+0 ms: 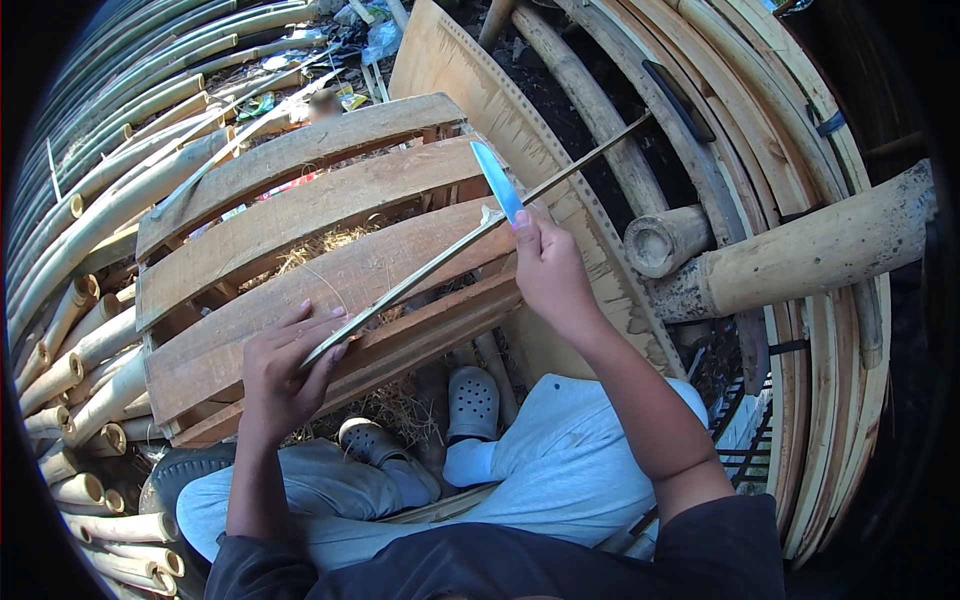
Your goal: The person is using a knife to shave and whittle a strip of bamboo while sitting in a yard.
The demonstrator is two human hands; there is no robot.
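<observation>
A long thin bamboo strip [420, 281] runs slantwise from my left hand up to the far right. Its near end lies in my left hand [290, 362], with the thumb below it and the fingers over the top. My right hand [550, 265] is closed round the handle of a knife [492, 180], whose bright bluish blade points up and away. The blade's lower part meets the strip, and a pale curl of shaving [491, 215] stands there. Beneath both hands is a slatted wooden pallet [330, 285]; the knife's handle is mostly hidden by my fingers.
Many cut bamboo poles [100, 350] lie stacked at the left. A thick bamboo pole [810, 245] juts in from the right, beside bundled long slats [800, 420]. A curved wooden panel [560, 185] leans behind the pallet. A dark phone-like slab [678, 100] rests on the slats. Straw shows between pallet boards.
</observation>
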